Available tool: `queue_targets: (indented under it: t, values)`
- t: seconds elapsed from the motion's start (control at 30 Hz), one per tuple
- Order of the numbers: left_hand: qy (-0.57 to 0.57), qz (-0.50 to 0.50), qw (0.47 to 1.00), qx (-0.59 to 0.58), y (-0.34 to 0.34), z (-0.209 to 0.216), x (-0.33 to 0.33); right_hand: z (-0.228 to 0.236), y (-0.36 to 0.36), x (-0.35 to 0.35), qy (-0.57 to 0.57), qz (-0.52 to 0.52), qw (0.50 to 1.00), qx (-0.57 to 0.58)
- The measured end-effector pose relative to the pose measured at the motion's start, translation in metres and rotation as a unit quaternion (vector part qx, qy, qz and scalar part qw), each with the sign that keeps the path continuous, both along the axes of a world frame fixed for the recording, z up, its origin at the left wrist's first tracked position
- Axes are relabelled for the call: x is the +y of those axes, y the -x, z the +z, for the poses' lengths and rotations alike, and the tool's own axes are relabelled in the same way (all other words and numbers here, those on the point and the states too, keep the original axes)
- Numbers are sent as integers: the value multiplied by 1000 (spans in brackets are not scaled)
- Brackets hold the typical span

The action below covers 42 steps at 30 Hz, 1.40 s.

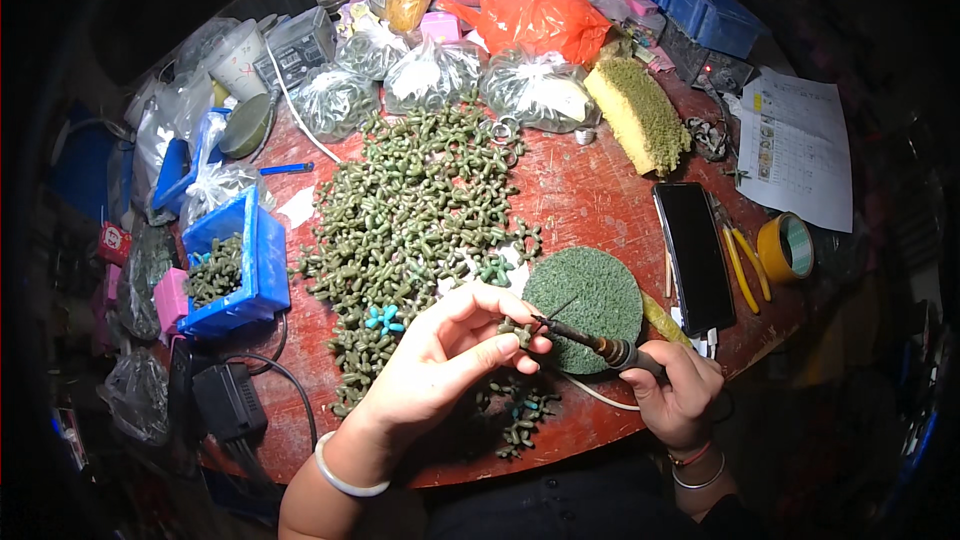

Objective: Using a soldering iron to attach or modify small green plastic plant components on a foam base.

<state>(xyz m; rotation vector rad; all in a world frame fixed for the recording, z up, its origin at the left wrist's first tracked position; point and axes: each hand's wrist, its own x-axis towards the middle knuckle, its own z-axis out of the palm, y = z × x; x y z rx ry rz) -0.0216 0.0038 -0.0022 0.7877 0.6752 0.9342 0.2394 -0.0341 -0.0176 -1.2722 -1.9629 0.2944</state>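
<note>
The left hand (445, 355) pinches a small green knobbly piece (516, 332) between thumb and fingers, above the near part of the red table (552, 205) and just left of a round green pad (590, 285). The right hand (682, 388) is closed around the dark handle of a pen-shaped tool (608, 348), its thin tip at the piece — whether touching, I cannot tell — while a heap of similar pieces (415, 195) spreads beyond the left hand.

White light floods the red table (555, 190); plastic bags (435, 78) glint, while curved fisheye edges sink into near-black
</note>
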Motion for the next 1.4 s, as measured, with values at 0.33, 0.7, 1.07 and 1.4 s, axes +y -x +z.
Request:
queue_targets:
  t: [0.33, 0.7, 1.07, 1.4]
  values:
    - [-21, -11, 999, 32, 0, -3, 0, -1, 0, -2, -3, -12, 1000, 26]
    - [-189, 284, 858, 384, 52, 17, 24, -2, -3, -1, -37, -24, 998, 37]
    - [-385, 188, 628, 650, 38, 12, 18, -1, -3, -1, -27, -24, 999, 38]
    - [-60, 80, 988, 114, 20, 14, 1, 23, -21, -6, -23, -114, 981, -154]
